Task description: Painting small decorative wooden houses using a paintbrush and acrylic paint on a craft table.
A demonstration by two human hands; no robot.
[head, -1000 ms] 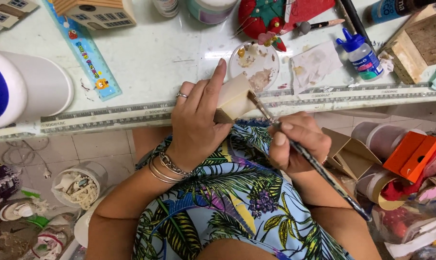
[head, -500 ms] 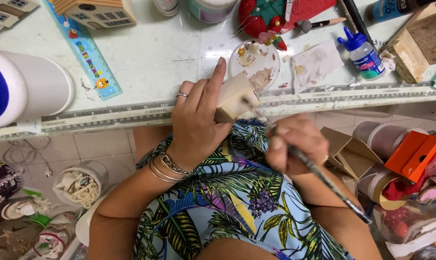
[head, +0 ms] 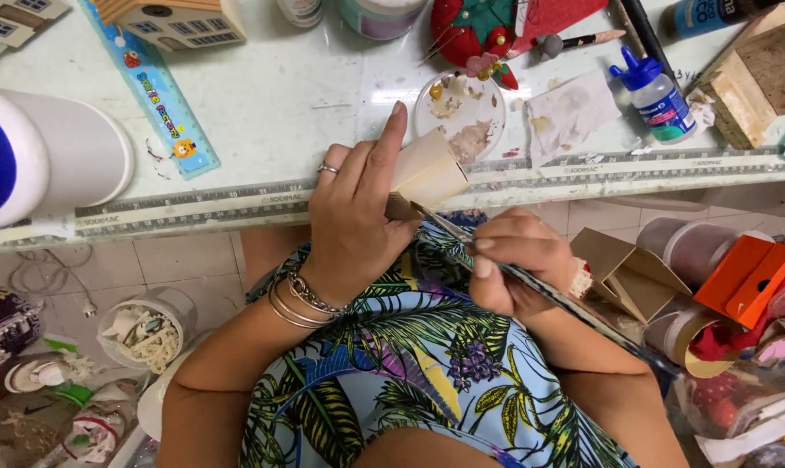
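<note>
Small cream-painted wooden block: gripped by left hand at table edge, long axis slanting up-right. Thin paintbrush: pinched in right hand, tip touching block's lower end.

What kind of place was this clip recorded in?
Probably a home craft desk. The glass-topped table holds a paint-smeared palette dish, a glue bottle and a small model house; craft supplies clutter the tiled floor.
</note>
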